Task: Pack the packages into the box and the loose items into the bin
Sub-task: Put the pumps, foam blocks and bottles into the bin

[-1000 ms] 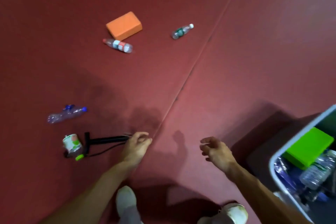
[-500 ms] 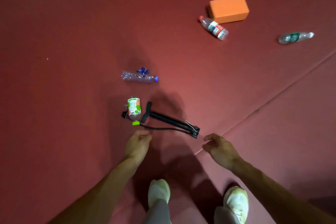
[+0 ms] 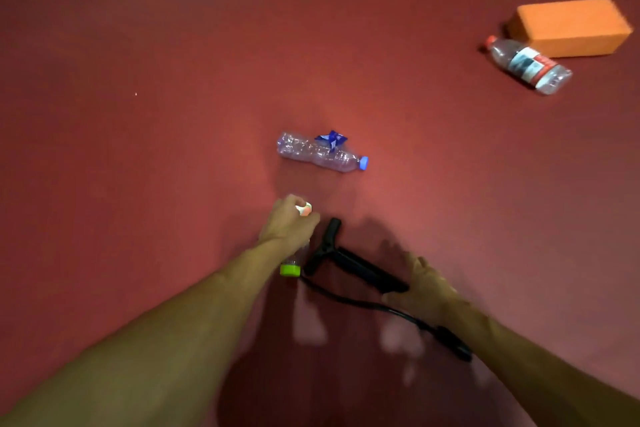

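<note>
A small bottle with a green cap [image 3: 290, 270] and a printed label lies on the red floor. My left hand [image 3: 289, 226] covers it from above, fingers curled round its body. Beside it lies a black hand pump [image 3: 349, 262] with a T-handle and a thin hose [image 3: 367, 304]. My right hand [image 3: 427, 288] is blurred at the far end of the pump's barrel, which sits between its spread thumb and fingers. Box and bin are out of view.
A crushed clear bottle with a blue cap [image 3: 322, 155] and a blue wrapper [image 3: 331, 139] lie just beyond my left hand. At the far right are an orange block [image 3: 571, 26] and a red-capped bottle [image 3: 530, 64]. My blurred shoes [image 3: 310, 326] are below.
The view has swung left and closer to the floor. My left hand moved forward onto the green-capped bottle, and my right hand reached to the end of the pump. The bin left the view.
</note>
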`<action>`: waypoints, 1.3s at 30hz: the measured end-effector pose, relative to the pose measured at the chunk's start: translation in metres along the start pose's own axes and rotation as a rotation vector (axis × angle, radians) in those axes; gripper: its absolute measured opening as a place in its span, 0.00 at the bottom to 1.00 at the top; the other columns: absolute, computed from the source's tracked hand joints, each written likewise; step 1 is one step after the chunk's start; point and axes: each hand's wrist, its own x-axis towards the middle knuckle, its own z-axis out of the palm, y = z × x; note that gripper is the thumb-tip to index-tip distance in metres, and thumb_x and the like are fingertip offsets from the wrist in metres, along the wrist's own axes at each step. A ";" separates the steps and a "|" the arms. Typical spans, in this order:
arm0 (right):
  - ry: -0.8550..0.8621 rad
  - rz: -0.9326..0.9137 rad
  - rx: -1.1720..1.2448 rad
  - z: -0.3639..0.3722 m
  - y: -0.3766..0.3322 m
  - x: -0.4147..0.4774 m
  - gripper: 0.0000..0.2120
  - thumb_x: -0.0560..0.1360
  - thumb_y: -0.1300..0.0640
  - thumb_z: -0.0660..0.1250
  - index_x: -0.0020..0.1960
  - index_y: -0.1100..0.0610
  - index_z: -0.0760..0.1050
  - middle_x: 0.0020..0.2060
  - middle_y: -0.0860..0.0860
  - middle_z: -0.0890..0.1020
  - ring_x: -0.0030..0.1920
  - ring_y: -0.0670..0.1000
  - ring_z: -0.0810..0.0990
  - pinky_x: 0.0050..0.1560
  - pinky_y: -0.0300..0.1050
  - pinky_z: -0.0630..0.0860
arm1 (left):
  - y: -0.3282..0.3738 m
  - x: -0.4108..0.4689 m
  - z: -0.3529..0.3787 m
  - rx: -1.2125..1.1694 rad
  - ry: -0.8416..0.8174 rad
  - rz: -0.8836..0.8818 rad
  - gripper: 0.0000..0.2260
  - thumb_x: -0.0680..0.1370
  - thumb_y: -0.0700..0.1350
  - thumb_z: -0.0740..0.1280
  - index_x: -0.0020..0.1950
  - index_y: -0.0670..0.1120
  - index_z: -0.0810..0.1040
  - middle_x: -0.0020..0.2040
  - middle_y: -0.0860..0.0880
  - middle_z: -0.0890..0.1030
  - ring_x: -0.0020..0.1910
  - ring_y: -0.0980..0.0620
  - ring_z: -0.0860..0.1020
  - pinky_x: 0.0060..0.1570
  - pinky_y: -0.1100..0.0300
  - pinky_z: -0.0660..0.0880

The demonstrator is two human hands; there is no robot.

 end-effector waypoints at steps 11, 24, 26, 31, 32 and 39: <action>0.195 -0.200 -0.506 0.059 0.025 0.069 0.54 0.61 0.32 0.71 0.77 0.54 0.52 0.71 0.54 0.62 0.68 0.57 0.66 0.65 0.52 0.69 | -0.054 0.067 0.052 0.600 0.057 0.091 0.43 0.72 0.54 0.70 0.75 0.44 0.47 0.72 0.39 0.60 0.70 0.38 0.66 0.69 0.40 0.61; 0.153 0.055 -0.438 0.002 0.099 0.046 0.32 0.70 0.43 0.66 0.71 0.50 0.61 0.64 0.52 0.74 0.62 0.56 0.76 0.60 0.46 0.73 | 0.002 0.069 0.109 0.533 -0.067 0.027 0.39 0.67 0.57 0.74 0.70 0.41 0.60 0.67 0.44 0.73 0.68 0.44 0.71 0.68 0.49 0.61; 0.160 0.056 -0.416 0.001 0.098 0.045 0.30 0.71 0.45 0.66 0.70 0.51 0.62 0.63 0.53 0.75 0.62 0.57 0.76 0.60 0.47 0.73 | 0.022 0.067 0.123 0.571 -0.050 0.134 0.33 0.67 0.52 0.74 0.67 0.43 0.65 0.66 0.45 0.73 0.66 0.44 0.72 0.62 0.51 0.66; 0.175 0.096 -0.402 0.007 0.103 0.038 0.31 0.71 0.46 0.66 0.71 0.54 0.61 0.64 0.54 0.74 0.62 0.57 0.76 0.60 0.46 0.72 | 0.079 0.053 0.148 0.477 -0.083 0.312 0.32 0.64 0.52 0.77 0.63 0.44 0.69 0.62 0.45 0.74 0.61 0.42 0.75 0.52 0.52 0.71; 0.168 0.122 -0.382 0.007 0.107 0.036 0.33 0.71 0.45 0.67 0.71 0.54 0.61 0.64 0.54 0.74 0.62 0.57 0.76 0.60 0.46 0.72 | 0.091 0.051 0.151 0.420 -0.093 0.328 0.32 0.63 0.52 0.77 0.63 0.44 0.70 0.61 0.44 0.75 0.59 0.42 0.76 0.50 0.53 0.72; 0.202 0.378 0.075 -0.024 0.149 -0.024 0.27 0.65 0.43 0.74 0.61 0.50 0.74 0.56 0.53 0.80 0.57 0.56 0.79 0.53 0.44 0.76 | 0.133 0.001 0.162 -0.053 -0.028 0.230 0.28 0.64 0.49 0.77 0.60 0.43 0.75 0.57 0.46 0.80 0.56 0.45 0.78 0.48 0.58 0.72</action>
